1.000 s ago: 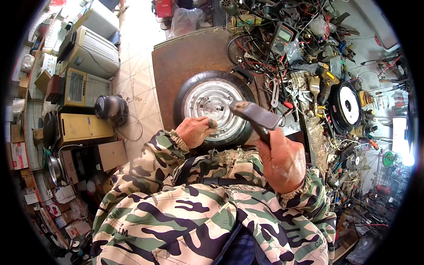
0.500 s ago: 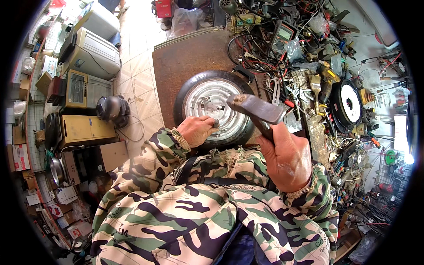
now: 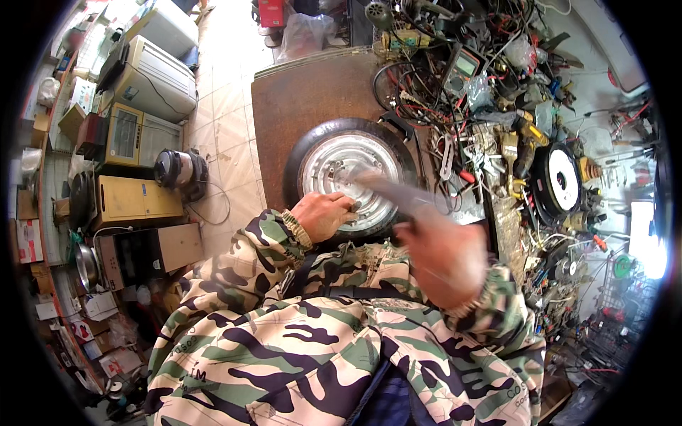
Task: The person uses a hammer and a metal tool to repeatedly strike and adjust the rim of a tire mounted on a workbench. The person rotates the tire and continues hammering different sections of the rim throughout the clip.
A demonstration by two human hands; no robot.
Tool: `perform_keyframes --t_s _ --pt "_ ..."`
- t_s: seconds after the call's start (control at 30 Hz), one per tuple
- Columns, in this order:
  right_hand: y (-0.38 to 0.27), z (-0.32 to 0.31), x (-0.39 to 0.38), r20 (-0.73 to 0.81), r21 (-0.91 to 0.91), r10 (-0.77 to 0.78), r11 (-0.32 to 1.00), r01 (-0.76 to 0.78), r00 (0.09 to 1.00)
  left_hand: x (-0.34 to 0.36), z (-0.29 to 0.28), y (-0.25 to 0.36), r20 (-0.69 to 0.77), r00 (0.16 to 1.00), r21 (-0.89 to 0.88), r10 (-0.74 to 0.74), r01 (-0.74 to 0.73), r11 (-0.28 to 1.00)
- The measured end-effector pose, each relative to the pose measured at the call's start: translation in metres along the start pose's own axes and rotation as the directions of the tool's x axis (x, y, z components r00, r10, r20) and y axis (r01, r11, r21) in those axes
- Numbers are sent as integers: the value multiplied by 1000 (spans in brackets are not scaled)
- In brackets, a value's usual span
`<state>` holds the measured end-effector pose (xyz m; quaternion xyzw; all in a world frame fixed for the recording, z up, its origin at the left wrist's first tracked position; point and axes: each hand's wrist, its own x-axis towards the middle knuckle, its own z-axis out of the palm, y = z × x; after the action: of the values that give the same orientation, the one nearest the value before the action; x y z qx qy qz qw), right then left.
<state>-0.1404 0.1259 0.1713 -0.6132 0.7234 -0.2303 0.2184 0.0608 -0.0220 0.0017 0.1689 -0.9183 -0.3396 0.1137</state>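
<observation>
A wheel with a black tyre and a ribbed silver hub point(image 3: 330, 157) lies flat on the brown tabletop point(image 3: 284, 99) in front of me. My left hand point(image 3: 323, 216) rests at the hub's lower left, its fingers pinched round a short dark metal piece point(image 3: 352, 206) whose full shape is hidden. Gripped by the handle in my right hand point(image 3: 449, 261) is a hammer point(image 3: 387, 188), smeared by motion. Its head is over the hub, right of the left fingers; whether it touches anything I cannot tell.
Tangled cables, a multimeter point(image 3: 463, 69), a yellow drill point(image 3: 529, 135) and many tools crowd the right side. Another round black wheel-like part with a white face point(image 3: 561, 175) stands there. Appliances and a rice cooker point(image 3: 177, 170) line the left, beyond the tiled floor point(image 3: 226, 142).
The hammer has swung down and left toward the hub, with the right hand moving along. My left hand keeps its place on the wheel, and the whole view has shifted slightly.
</observation>
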Motion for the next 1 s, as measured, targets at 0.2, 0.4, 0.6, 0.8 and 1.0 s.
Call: perform_keyframes --t_s 0.2,0.4,0.6,0.8,1.0 --pt "-4 -44 -2 -117 60 19 998 -12 993 -8 -6 0 -27 996 -77 -82 79 994" --pt "7 -47 -20 -257 213 100 976 -45 961 -7 -9 -5 -47 984 -175 -171 160 971" --pt "14 -31 -20 -150 163 91 984 -66 984 -6 -10 -4 -31 983 -99 -179 175 980" --pt "13 -24 -19 -132 165 48 986 -26 990 -2 -13 -3 -4 980 -135 -200 198 971" --pt "12 -23 -17 -107 154 32 988 -16 994 -4 -11 -7 17 982 -109 -187 188 976"
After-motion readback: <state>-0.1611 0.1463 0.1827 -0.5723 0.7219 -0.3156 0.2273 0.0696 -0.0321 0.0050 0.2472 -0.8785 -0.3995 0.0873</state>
